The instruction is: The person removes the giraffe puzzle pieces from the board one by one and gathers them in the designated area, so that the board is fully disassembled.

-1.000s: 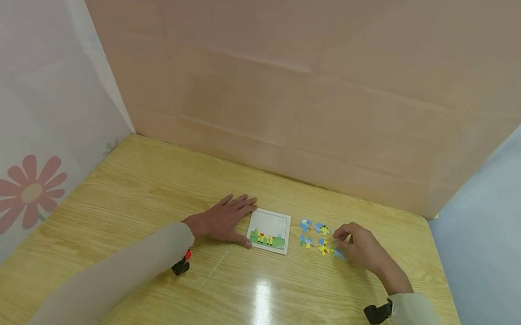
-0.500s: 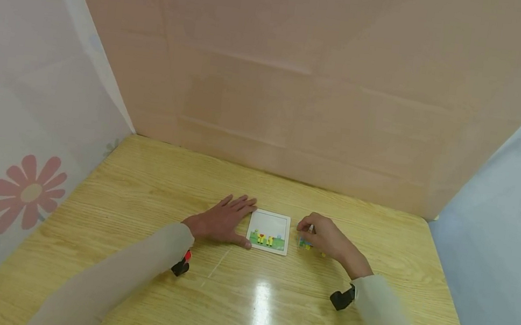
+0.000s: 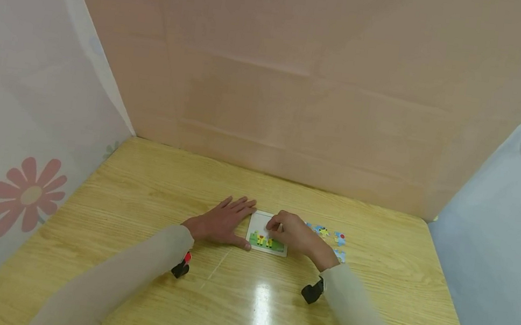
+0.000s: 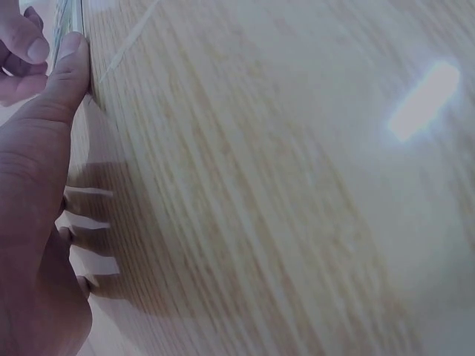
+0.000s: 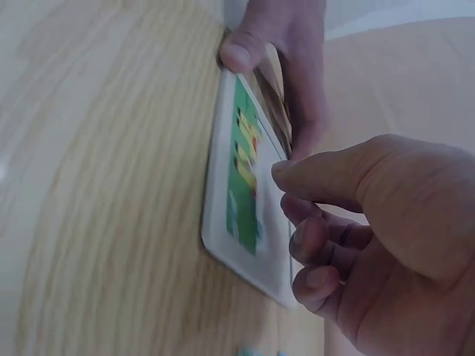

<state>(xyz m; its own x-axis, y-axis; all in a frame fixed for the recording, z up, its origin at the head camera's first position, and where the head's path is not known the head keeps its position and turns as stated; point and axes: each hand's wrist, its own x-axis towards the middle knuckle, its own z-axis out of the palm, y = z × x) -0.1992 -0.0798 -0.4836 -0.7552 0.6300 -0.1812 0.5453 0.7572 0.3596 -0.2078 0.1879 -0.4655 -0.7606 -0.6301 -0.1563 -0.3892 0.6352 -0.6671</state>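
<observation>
My left hand (image 3: 223, 222) lies flat with fingers spread, its thumb and fingertips touching the left side of a small white-framed puzzle board (image 3: 259, 220). Along the board's lower part runs a green strip with yellow figures; the upper part is pale. Over the board's right half is my right hand (image 3: 296, 233), thumb and index finger brought together in a pinch on a small puzzle piece that the fingers hide. From the right wrist view, the right thumb (image 5: 319, 176) points at the board, with the other fingers curled beneath. The left thumb (image 4: 68, 70) touches the board's near corner.
Several loose blue and yellow puzzle pieces (image 3: 340, 239) lie right of the board, some covered by my right hand. The wooden table (image 3: 203, 307) meets a tan back wall (image 3: 267, 104) and printed side sheets (image 3: 32, 194).
My right hand has moved left from the loose pieces to above the board, uncovering the rightmost pieces. The left hand and the board have stayed in place.
</observation>
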